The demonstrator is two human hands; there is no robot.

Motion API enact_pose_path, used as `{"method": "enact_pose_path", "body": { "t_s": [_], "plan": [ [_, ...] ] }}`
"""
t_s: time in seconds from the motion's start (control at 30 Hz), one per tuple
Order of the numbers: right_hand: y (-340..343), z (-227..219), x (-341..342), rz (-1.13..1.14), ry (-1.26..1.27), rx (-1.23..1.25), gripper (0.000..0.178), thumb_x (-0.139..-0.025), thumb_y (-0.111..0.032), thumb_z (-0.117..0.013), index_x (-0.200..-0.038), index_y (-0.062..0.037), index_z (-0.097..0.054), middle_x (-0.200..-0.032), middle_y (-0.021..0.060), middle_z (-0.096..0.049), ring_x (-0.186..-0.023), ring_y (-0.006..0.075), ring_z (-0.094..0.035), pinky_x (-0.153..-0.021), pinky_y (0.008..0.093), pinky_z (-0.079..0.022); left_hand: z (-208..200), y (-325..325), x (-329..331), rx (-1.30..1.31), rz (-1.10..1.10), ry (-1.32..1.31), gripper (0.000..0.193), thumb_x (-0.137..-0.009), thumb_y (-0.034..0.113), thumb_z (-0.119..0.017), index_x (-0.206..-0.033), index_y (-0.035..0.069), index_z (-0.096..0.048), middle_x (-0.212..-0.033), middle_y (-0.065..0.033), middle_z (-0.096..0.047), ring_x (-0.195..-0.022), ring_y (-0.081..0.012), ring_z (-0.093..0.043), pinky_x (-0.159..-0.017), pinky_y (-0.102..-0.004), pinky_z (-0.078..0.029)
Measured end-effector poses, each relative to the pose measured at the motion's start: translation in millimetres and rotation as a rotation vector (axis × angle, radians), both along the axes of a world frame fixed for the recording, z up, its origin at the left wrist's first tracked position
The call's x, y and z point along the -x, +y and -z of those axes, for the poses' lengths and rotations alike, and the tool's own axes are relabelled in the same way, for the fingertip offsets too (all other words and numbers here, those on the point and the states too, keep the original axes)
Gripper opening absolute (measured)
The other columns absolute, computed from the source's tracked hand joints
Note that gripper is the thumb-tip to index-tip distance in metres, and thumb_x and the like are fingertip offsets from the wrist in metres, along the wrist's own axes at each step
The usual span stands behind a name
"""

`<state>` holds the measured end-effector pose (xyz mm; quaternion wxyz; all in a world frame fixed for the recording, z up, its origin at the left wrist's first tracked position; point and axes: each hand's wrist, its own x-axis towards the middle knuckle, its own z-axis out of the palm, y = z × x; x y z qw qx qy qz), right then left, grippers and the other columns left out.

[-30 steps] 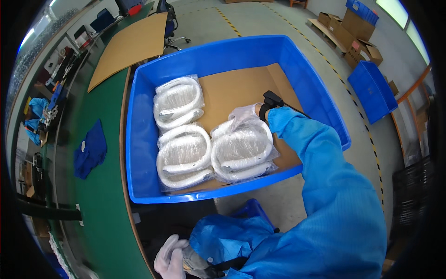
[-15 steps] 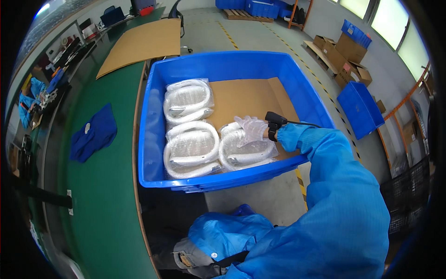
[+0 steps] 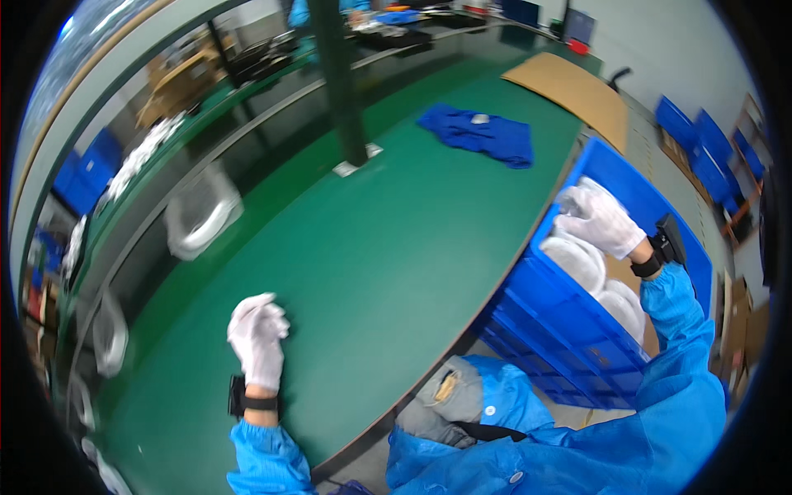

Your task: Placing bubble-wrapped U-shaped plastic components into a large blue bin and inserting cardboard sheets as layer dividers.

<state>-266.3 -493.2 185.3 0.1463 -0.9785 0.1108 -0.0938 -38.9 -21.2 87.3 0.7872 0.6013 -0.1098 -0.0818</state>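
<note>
Several white coiled tubes (image 3: 577, 262) lie in the blue bin (image 3: 540, 309) beside the green bench (image 3: 396, 247). The right hand (image 3: 600, 219) is at them, grip unclear; the left hand (image 3: 257, 332), over the bench, is curled, how tightly I cannot tell.

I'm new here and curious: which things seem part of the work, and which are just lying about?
Seemingly in the work:
right hand, at the blue bin
wrapped white tubes inside it
left hand, at the green table
similar wrapped pieces at the table's left

Probably just lying about:
blue cloth
cardboard sheet

Blue cloth (image 3: 503, 142) near flat cardboard sheet (image 3: 575, 92)
</note>
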Motion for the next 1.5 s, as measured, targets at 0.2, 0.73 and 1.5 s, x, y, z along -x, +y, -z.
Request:
{"method": "enact_pose_path", "body": {
  "t_s": [0.2, 0.73, 1.5],
  "plan": [
    [190, 72, -206, -0.564, -0.060, 0.022, 0.028, -0.086, -0.032, -0.057, -0.087, -0.0033, -0.059, -0.076, 0.0152, -0.063, -0.071, 0.0321, -0.064, -0.064, 0.0412, -0.052, 4, -8, -1, -0.067, 0.025, 0.077, 0.015, -0.089, 0.004, -0.052, -0.096, -0.004, -0.062, -0.074, -0.0102, -0.064, -0.057, -0.0150, -0.060, -0.051, -0.0247, -0.050],
    [347, 120, -334, -0.823, -0.362, -0.094, 0.018, -0.080, -0.022, -0.060, -0.080, -0.0054, -0.053, -0.073, 0.0165, -0.061, -0.070, 0.0348, -0.063, -0.061, 0.0444, -0.051, 15, 1, -25, 0.067, -0.018, 0.160, 0.015, -0.092, 0.003, -0.049, -0.095, -0.005, -0.062, -0.070, -0.0128, -0.064, -0.052, -0.0199, -0.062, -0.042, -0.0273, -0.050],
    [253, 96, -508, -0.037, -0.097, -0.425, 0.058, -0.074, -0.050, -0.064, -0.094, 0.0046, -0.067, -0.099, 0.0275, -0.065, -0.097, 0.0408, -0.063, -0.086, 0.0414, -0.050, -11, 322, -206, -0.387, -1.283, 0.607, 0.065, -0.082, 0.071, -0.050, -0.121, 0.020, -0.055, -0.111, -0.0006, -0.059, -0.095, -0.0267, -0.051, -0.066, -0.0430, -0.042]
  ]
}}
